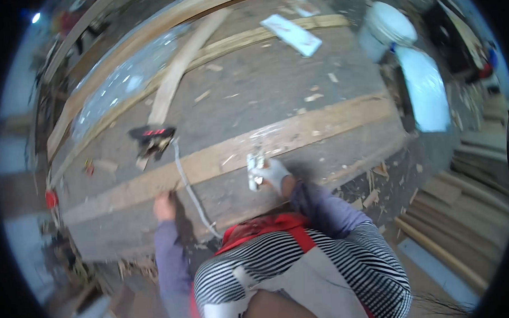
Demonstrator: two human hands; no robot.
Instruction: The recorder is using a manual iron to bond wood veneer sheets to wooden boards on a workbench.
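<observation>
Head view: right hand (273, 173) object (255, 171) blurred

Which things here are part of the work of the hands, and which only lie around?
In use:
- long wooden plank, under both hands
- left hand, pressing on the plank
- right hand, in a white glove
- small pale tool, held on the plank

Lying about:
- black and red power tool with grey cable
- white bucket
- narrow lath
- wood chips

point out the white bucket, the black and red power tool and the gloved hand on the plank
white bucket (393, 28): head view, on its lid
black and red power tool (153, 139): head view, on its body
right hand (273, 172): head view, on the glove's back
</observation>
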